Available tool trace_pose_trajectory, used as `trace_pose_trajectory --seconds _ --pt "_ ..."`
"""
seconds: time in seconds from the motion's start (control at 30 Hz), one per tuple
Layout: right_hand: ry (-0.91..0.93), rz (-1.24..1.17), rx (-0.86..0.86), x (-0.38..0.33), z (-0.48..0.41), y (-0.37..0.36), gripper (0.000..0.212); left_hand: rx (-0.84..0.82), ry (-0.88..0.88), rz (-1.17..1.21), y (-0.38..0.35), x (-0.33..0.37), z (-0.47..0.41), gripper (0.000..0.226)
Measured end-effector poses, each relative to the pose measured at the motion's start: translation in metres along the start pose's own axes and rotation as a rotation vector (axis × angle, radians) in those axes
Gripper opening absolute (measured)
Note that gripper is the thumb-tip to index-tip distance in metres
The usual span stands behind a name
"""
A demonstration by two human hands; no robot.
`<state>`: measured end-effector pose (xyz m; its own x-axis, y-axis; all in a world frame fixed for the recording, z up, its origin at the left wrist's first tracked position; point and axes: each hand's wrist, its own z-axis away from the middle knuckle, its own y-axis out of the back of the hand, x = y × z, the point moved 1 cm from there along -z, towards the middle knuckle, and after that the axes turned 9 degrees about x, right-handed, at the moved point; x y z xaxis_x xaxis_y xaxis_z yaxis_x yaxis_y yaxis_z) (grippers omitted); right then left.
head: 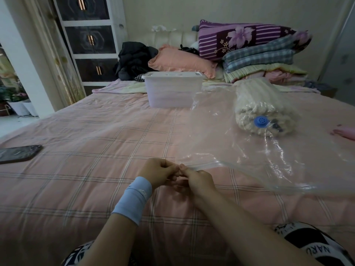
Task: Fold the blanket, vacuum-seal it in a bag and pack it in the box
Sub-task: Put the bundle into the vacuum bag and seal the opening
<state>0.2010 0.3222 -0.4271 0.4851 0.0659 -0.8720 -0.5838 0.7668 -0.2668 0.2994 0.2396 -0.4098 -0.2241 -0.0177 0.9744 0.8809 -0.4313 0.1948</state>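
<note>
A clear vacuum bag (221, 135) lies spread on the pink checked bed. Inside it, at the far right, sits a rolled cream blanket (259, 104) with the bag's blue valve (260, 121) in front of it. My left hand (159, 172) and my right hand (196, 178) meet at the near left corner of the bag's zip edge (203, 166), and both pinch it with curled fingers. A blue wristband is on my left wrist. The white plastic box (172, 89) stands lidded on the bed behind the bag.
A dark phone (18, 153) lies at the bed's left edge. Pillows and folded quilts (259, 58) are stacked at the headboard, with dark clothes (134, 58) beside them. A pink object (345, 132) shows at the right edge. A drawer cabinet (90, 41) stands at the left.
</note>
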Motion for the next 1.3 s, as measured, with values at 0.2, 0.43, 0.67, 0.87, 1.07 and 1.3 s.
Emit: trace_pose_trajectory --seconds 0.2,0.43,0.67,0.87,1.07,1.3 --pt "-0.027 -0.033 0.080 -0.007 -0.005 0.001 0.013 0.052 -0.011 0.017 -0.004 0.001 0.003 0.013" --pt "-0.011 -0.130 0.099 -0.012 -0.014 0.007 0.008 0.085 -0.005 0.108 -0.014 0.002 0.002 0.011" --pt "0.001 0.019 0.005 -0.011 -0.006 0.012 0.015 0.031 0.008 0.140 -0.010 0.003 0.005 0.014" --pt "0.044 0.093 0.094 -0.009 -0.009 0.012 0.021 0.064 -0.016 0.142 -0.013 0.003 0.006 0.011" --pt "-0.002 0.040 0.157 -0.016 -0.016 0.026 0.014 0.046 0.012 0.151 -0.014 0.001 0.008 0.017" --pt "-0.001 -0.073 0.155 -0.024 -0.021 0.044 0.011 0.078 0.053 0.238 -0.011 -0.001 0.007 0.014"
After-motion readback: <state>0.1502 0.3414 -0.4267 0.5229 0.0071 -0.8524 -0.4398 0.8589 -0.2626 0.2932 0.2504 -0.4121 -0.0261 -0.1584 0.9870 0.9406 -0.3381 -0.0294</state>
